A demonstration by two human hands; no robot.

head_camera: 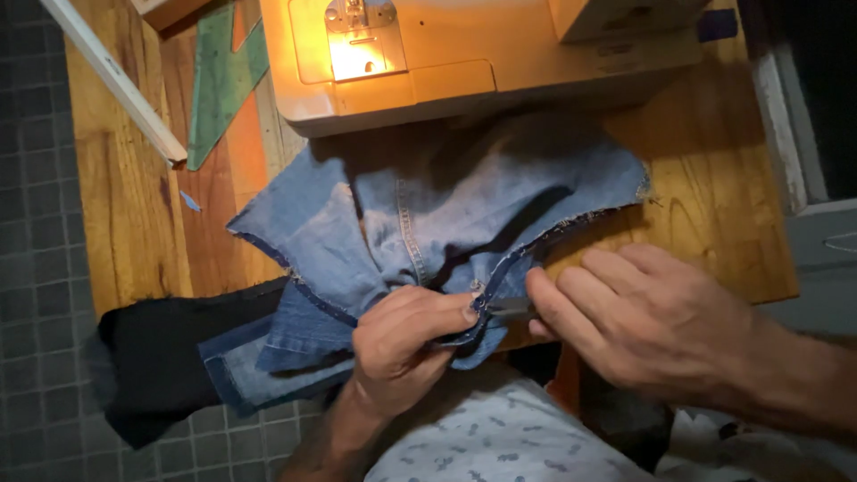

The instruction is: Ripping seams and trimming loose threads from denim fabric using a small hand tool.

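Denim garment [420, 223] lies on the table [134, 205] before the sewing machine [464, 54], with a set square [219, 85] behind-left.

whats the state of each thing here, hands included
denim piece: crumpled, raw frayed edges, lying on the wooden table
sewing machine: lamp lit, nothing under the needle
left hand: pinching the denim seam
right hand: gripping a small dark tool at the seam
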